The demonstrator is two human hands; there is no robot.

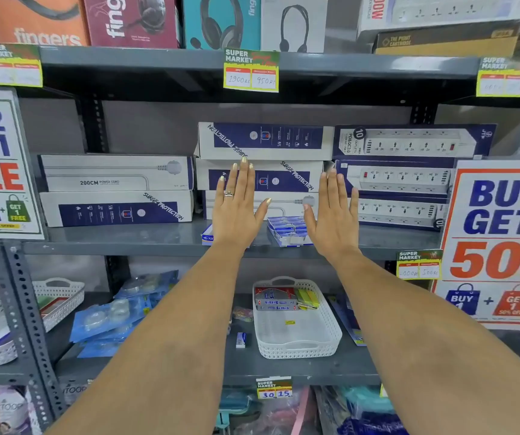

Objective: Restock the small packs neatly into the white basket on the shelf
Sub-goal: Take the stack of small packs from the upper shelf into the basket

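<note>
A pile of small blue-and-white packs lies on the grey middle shelf, between my two hands. My left hand is raised flat with fingers spread, a ring on one finger, and holds nothing; another small pack peeks out at its left. My right hand is also flat and open, just right of the pile. One shelf below stands the white basket, with red, blue and yellow packs at its far end and its near part bare. One small pack lies left of the basket.
Long power-strip boxes are stacked behind my hands. Blue blister packs lie left of the basket, and another white basket sits further left. Promotional signs stand at both sides. Price tags hang on the shelf edges.
</note>
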